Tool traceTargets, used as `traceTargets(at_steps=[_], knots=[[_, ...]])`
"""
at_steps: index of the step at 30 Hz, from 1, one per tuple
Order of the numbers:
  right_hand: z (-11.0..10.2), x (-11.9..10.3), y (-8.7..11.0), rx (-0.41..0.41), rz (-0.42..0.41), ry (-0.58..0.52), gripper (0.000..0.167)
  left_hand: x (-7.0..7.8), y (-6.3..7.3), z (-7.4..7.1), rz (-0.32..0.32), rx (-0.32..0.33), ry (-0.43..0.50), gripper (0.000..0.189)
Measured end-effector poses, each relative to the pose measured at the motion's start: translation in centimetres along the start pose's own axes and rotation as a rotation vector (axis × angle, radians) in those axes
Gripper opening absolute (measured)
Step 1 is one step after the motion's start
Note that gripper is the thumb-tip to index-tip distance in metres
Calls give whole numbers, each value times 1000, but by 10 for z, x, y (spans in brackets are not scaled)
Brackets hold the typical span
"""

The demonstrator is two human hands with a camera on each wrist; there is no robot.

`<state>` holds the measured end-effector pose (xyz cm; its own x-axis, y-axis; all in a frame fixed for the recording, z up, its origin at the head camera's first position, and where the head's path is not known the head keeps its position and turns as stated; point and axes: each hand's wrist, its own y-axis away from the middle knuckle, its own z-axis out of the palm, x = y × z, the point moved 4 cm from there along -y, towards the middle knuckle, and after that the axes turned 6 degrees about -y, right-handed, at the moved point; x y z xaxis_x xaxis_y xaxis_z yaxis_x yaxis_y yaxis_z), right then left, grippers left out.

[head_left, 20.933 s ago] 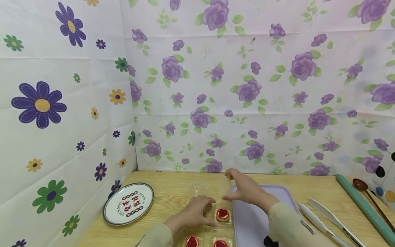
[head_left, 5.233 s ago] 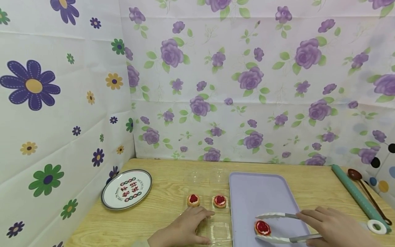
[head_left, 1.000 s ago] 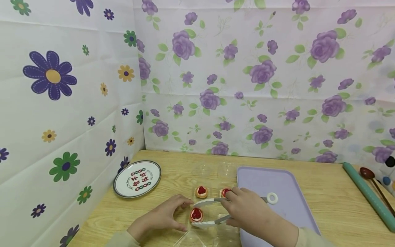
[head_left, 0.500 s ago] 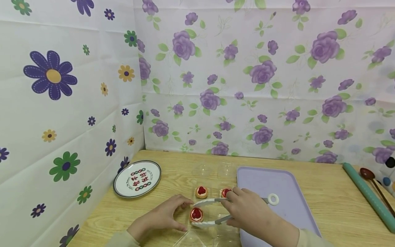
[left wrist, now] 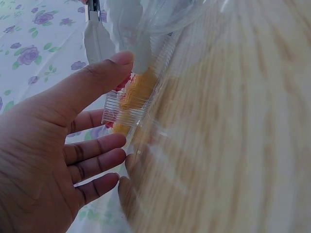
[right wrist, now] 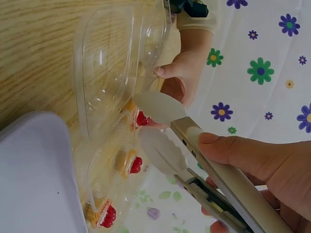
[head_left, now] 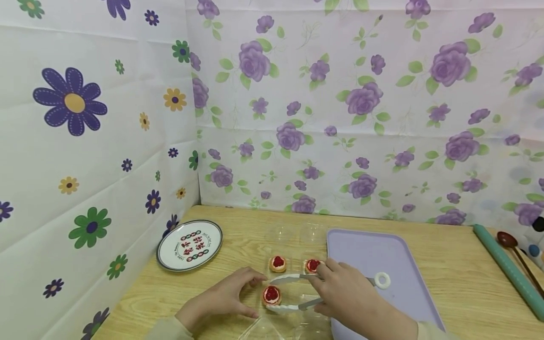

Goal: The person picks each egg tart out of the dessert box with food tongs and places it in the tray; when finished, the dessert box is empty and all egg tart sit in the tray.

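My right hand (head_left: 346,293) grips metal tongs (right wrist: 218,179) with white scalloped tips. The tips are spread on either side of a small tart (head_left: 271,295) with red topping and cream, sitting in a clear plastic container beside the left hand. Whether either tip touches the tart I cannot tell. My left hand (head_left: 223,297) rests at the container's left side, thumb and fingers apart and loosely bent. The container's clear lid (right wrist: 104,68) stands open on the near side. Two more tarts, one on the left (head_left: 278,264) and one on the right (head_left: 312,266), sit in clear containers behind.
A lilac tray (head_left: 369,245) lies right of the containers. A white plate (head_left: 189,245) with red characters is at the left. At the far right are a green rolling pin (head_left: 505,264) and a brown spoon (head_left: 506,240). Floral cloth walls (head_left: 361,141) bound the table.
About five seconds ago the tongs held this tart on the tray; now it is in the left container. Over the last half second the tongs shifted slightly right. The left hand stays put.
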<state>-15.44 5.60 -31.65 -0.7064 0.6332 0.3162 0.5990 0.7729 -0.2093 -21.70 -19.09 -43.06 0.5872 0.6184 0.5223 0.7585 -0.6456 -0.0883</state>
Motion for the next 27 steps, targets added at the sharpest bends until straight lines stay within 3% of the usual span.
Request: traceTargets(at_steps=[10,22,27], knots=[[5,-9,0,-8,55,1,52,0,-1,0,4,8,-7,72],[8,-13,-5,-138,77,-56,52,-1,-1,-1,33,28,-26,72],[6,-15,-3,-113,64,-41,53,0,-1,0,37,25,-24,72]])
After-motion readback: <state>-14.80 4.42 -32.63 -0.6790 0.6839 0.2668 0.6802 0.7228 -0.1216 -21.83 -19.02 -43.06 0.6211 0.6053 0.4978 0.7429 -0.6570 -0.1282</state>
